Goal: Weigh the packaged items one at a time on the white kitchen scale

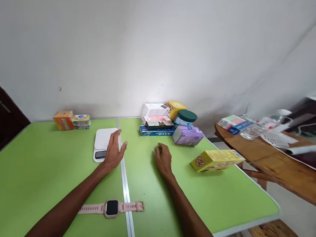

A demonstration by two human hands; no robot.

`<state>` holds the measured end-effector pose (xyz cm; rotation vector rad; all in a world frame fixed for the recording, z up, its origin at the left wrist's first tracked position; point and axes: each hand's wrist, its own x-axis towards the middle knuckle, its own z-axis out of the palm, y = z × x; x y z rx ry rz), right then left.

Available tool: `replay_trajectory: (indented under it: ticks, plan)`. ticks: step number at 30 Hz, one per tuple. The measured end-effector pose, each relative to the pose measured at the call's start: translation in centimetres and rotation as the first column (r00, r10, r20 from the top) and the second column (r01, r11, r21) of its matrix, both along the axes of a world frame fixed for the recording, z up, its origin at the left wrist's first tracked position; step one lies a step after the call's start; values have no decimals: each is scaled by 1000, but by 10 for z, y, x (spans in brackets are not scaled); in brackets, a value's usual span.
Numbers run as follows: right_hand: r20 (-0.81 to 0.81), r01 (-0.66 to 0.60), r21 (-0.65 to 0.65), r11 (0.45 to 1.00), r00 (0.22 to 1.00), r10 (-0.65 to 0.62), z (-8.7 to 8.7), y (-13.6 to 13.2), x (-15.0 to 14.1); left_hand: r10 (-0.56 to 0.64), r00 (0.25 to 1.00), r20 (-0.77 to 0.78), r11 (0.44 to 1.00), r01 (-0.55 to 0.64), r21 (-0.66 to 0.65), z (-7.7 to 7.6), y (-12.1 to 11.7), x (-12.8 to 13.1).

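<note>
A white kitchen scale (104, 138) with a dark display lies on the green table. My left hand (114, 150) is at its right side, thumb apart and fingers stretched out, covering part of its edge; whether it touches the scale I cannot tell. My right hand (163, 159) is over the table's middle, its fingers curled in and no object showing in them. Closer to me, a pink smartwatch (111, 208) lies flat with its strap spread out, one end hidden behind my left forearm. To the right of my right hand is a yellow box (216, 160).
By the wall stand stacked boxes (158, 122), a green-lidded jar (187, 116) and a purple tissue pack (187, 135). An orange box (64, 120) and a small yellow-white box (81, 121) sit at back left. A wooden table (240, 149) on the right holds a plastic bottle (256, 128).
</note>
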<state>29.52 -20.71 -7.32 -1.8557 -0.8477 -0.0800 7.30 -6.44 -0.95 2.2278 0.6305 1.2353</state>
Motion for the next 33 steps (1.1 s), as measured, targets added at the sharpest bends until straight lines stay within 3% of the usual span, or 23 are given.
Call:
replay_trajectory:
  ticks: [4,9,12,16,19,22,26,30,33]
  plan:
    - [46,91,57,994,994,-94,3,-21,22,-144,986,-83,988,138,-64,-20,-29,57]
    - [174,378,208,902,893,-414,27,-15,50,-253,950,-182,958,220,-186,-43,-57,105]
    - [83,512,229,828,837,-541,40,-4,82,-245,946,-215,954,196,-226,-44,-59,113]
    - [-171,689,205,695,724,-668,49,6,124,-263,939,-222,950,211,-230,-42,-52,110]
    - [-312,743,129,657,659,-685,50,7,139,-247,948,-198,948,194,-254,-43,-49,110]
    - [-302,731,82,678,667,-682,47,4,132,-239,959,-150,935,186,-301,-45,-46,113]
    - [-297,621,41,783,756,-584,41,1,107,-237,970,-54,894,196,-402,-46,-41,121]
    - [-313,542,107,834,814,-489,36,1,79,-195,980,30,849,184,-495,-45,-38,130]
    - [-333,449,195,872,867,-371,31,5,51,-194,980,50,871,195,-450,-45,-38,134]
